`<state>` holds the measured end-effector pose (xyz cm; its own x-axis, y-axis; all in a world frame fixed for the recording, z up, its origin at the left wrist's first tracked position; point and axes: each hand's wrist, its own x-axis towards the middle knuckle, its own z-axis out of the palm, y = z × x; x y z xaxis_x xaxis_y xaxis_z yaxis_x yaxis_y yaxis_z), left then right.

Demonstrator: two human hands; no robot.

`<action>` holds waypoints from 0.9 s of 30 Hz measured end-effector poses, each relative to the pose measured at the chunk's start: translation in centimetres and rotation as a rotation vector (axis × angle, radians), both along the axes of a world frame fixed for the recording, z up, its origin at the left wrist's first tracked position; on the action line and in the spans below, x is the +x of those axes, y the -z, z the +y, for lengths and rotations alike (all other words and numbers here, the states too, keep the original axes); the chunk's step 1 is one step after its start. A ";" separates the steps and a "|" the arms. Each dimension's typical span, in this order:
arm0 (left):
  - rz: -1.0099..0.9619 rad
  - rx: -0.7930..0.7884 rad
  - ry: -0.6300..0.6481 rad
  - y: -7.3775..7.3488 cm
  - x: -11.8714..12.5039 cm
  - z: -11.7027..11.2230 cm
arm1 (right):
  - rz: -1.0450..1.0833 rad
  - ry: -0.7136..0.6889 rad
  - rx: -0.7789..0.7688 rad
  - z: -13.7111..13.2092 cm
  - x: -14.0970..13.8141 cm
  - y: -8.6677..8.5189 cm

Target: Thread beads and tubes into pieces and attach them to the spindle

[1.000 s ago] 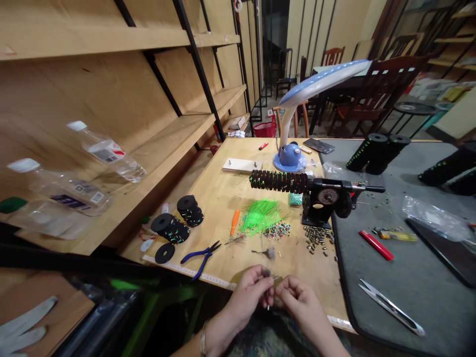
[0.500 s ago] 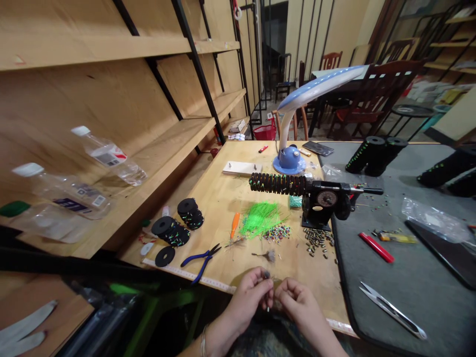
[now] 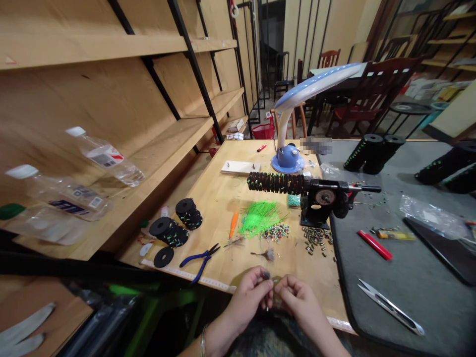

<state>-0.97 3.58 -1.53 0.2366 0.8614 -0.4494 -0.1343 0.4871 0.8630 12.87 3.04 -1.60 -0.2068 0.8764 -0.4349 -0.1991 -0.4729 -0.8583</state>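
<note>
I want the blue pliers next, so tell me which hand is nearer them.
Left. The left hand, pinching a small piece, is just right of the blue pliers at the table's near edge; the right hand pinches it too, farther right.

Even indoor light, bowed wide-angle edges

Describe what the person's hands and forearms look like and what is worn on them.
The left hand and the right hand are both bare, with no gloves. A thin silver bangle circles the left wrist. No sleeves show on either forearm, and nothing is worn on the right wrist.
</note>
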 end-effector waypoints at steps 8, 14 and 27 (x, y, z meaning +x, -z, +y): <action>0.065 0.060 0.032 -0.3 0.0 -0.2 | -0.011 0.050 0.006 0.0 0.3 0.3; 0.072 0.084 0.038 -0.4 0.2 -0.3 | -0.034 0.049 0.024 -0.1 0.3 0.3; 0.048 0.077 0.085 0.1 -0.1 -0.1 | 0.062 0.153 -0.013 0.2 0.8 0.9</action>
<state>-1.05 3.43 -1.66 0.2902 0.8716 -0.3951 -0.0526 0.4268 0.9028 13.67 3.24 -2.54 -0.0983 0.8942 -0.4367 -0.3220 -0.4438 -0.8363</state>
